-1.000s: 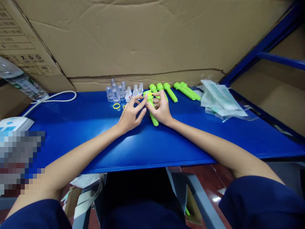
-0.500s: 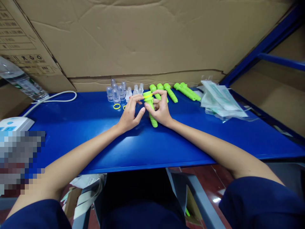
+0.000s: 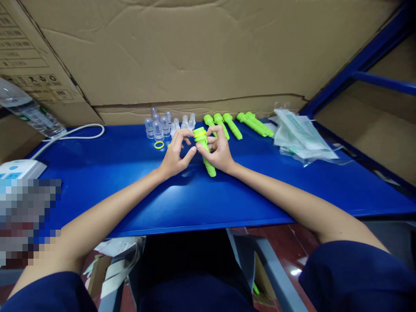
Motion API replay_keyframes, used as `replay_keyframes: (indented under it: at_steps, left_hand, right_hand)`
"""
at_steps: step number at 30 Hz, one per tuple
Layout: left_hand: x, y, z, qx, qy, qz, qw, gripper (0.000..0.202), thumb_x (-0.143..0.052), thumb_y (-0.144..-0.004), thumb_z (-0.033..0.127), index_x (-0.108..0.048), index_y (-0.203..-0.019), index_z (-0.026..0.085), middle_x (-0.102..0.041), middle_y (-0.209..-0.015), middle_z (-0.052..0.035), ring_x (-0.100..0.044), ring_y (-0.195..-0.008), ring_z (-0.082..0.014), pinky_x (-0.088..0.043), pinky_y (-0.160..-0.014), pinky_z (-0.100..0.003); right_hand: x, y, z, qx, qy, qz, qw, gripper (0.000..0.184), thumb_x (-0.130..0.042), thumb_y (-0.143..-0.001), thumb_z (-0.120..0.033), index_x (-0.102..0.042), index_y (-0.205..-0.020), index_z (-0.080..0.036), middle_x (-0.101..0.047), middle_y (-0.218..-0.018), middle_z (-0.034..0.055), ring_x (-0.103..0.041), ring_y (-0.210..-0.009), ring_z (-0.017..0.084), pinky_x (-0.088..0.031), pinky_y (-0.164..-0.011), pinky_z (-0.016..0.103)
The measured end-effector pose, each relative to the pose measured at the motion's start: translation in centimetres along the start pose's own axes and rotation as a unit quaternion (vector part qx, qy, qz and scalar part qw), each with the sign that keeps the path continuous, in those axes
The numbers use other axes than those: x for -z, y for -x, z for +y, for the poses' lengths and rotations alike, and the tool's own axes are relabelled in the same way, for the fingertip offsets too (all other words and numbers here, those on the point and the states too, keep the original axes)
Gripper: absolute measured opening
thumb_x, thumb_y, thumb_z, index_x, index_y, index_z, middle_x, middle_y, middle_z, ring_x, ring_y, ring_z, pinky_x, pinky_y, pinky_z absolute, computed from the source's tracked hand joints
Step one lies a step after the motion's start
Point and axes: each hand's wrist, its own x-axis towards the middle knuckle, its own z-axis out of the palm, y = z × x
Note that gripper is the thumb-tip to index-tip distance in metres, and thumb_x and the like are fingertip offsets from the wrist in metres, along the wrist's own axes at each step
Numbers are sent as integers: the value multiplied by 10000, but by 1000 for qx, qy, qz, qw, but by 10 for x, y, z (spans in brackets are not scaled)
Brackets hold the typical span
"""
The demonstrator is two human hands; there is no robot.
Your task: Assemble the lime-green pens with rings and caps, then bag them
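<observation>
My right hand (image 3: 220, 151) is wrapped round a lime-green flashlight body (image 3: 208, 165), thumb on its near side. The body tilts, its threaded wide end up and its narrow end toward me. A yellow rubber ring (image 3: 200, 134) sits round the neck below the threads. Beside it, my left hand (image 3: 175, 151) has thumb and fingers apart and curved; its index fingertip is at the threaded rim, and I cannot tell whether it touches. Left of the hands lies a loose yellow ring (image 3: 159, 144), with another partly hidden behind my left fingers.
Several clear plastic caps (image 3: 157, 129) stand at the back of the blue table (image 3: 97, 173). More green flashlight bodies (image 3: 232, 126) lie to the right, then plastic-wrapped packets (image 3: 302, 134). At the left are a water bottle (image 3: 32, 112), a white cable (image 3: 84, 132) and a power strip (image 3: 22, 168).
The yellow ring now lies evenly round the flashlight's neck; before, both index fingers were on it. My left fingers have drawn slightly back, and the flashlight has tilted a little.
</observation>
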Motion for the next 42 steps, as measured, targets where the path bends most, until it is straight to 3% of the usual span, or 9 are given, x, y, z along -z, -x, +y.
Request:
replay_keyframes:
  at_steps: [3, 7, 15, 22, 30, 42]
  left_hand:
    - [1, -1, 1, 3, 13, 5, 1000, 292, -532, -973, 422, -477, -1183, 226, -593, -1131, -84, -601, -871, -169, -508, -746, -334]
    - [1, -2, 0, -1, 27, 12, 1000, 270, -558, -958, 390, -491, -1156, 219, -603, -1115, -75, -603, -855, -160, -503, -735, -326]
    - [2, -2, 1, 5, 21, 14, 1000, 316, -553, -953, 477, -495, -1122, 215, -623, -1072, -66, -606, -824, -160, -502, -719, -326]
    - [1, -2, 1, -8, 19, 20, 1000, 287, -565, -955, 471, -508, -1083, 220, -612, -1044, -54, -586, -816, -157, -491, -715, -315]
    - [5, -4, -2, -22, 20, 19, 999, 195, -597, -939, 380, -547, -1014, 207, -625, -1000, -45, -577, -825, -160, -474, -708, -297]
    - [2, -1, -1, -32, 23, 0, 999, 351, -601, -881, 230, -547, -1228, 218, -583, -1198, -77, -603, -869, -155, -491, -730, -298]
  right_hand:
    - [-1, 1, 0, -3, -8, 3, 1000, 478, -644, -882, -591, -328, -1089, -298, -540, -638, -91, -440, -389, 103, -382, -366, 257]
    - [-3, 3, -1, 1, -25, 5, 1000, 524, -669, -865, -587, -310, -1115, -299, -595, -705, -70, -543, -464, 124, -448, -423, 270]
    - [-3, 5, 0, -15, -14, -1, 1000, 678, -704, -843, -602, -299, -1301, -308, -600, -756, -41, -620, -547, 165, -531, -467, 308]
    - [-2, 5, 5, 19, 19, 6, 1000, 526, -676, -885, -567, -421, -1245, -282, -581, -750, -31, -637, -598, 161, -551, -506, 295]
    - [-4, 5, 13, 58, 19, 9, 998, 468, -662, -916, -509, -441, -1246, -262, -585, -750, -43, -634, -588, 128, -506, -484, 229]
    - [-1, 1, 11, 33, 24, -15, 999, 567, -617, -929, -572, -307, -1312, -290, -569, -739, -49, -559, -510, 127, -490, -450, 255]
